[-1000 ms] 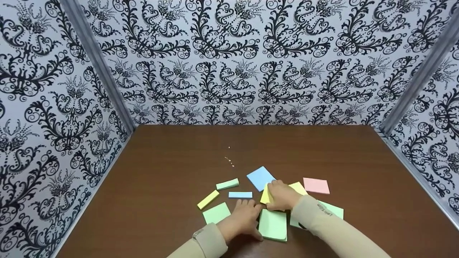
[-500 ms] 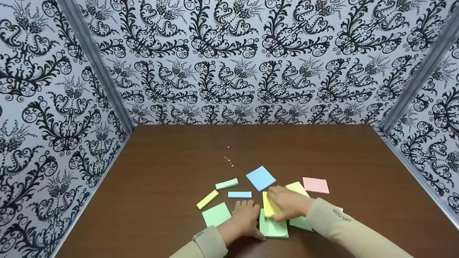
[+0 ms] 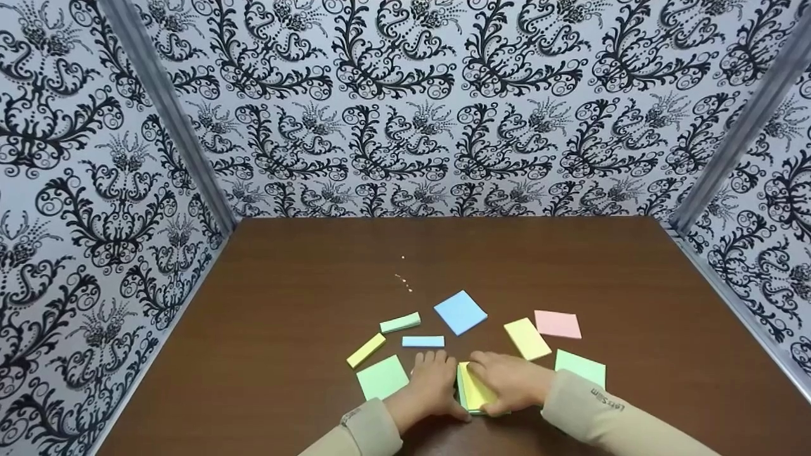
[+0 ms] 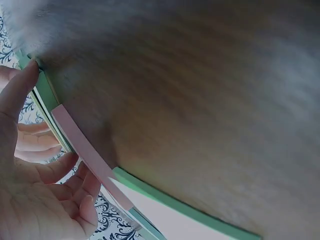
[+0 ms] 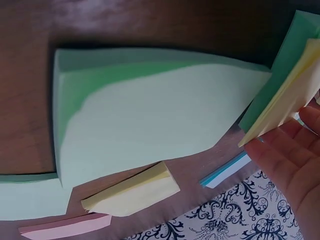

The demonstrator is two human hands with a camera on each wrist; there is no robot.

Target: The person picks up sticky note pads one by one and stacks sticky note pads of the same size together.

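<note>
In the head view, my right hand [image 3: 512, 380] grips a yellow sticky note pad [image 3: 474, 394] by its sides, laid over a green sticky note pad [image 5: 276, 75]. The two pads look close together, their edges nearly in line. My left hand [image 3: 432, 386] is at the left side of this stack, its thumb by the near corner and its index finger towards the far one. The left wrist view has the thumb against the stack's green edge [image 4: 47, 92]. Curled fingers lie beside a pink sticky pad [image 4: 82, 142], which the head view hides behind the hand.
Another green pad [image 3: 382, 378] lies left of my left hand. Beyond are small green [image 3: 400, 323], yellow [image 3: 366, 351] and blue [image 3: 423, 342] strips and a blue square [image 3: 460, 313]. Yellow [image 3: 528, 339], pink [image 3: 557, 323] and green [image 3: 581, 367] pads lie right. Patterned walls [image 3: 405, 126] enclose the table.
My right hand has brought the yellow pad nearer and lowered it over the green pad, away from the other yellow pad. The left hand has barely moved.
</note>
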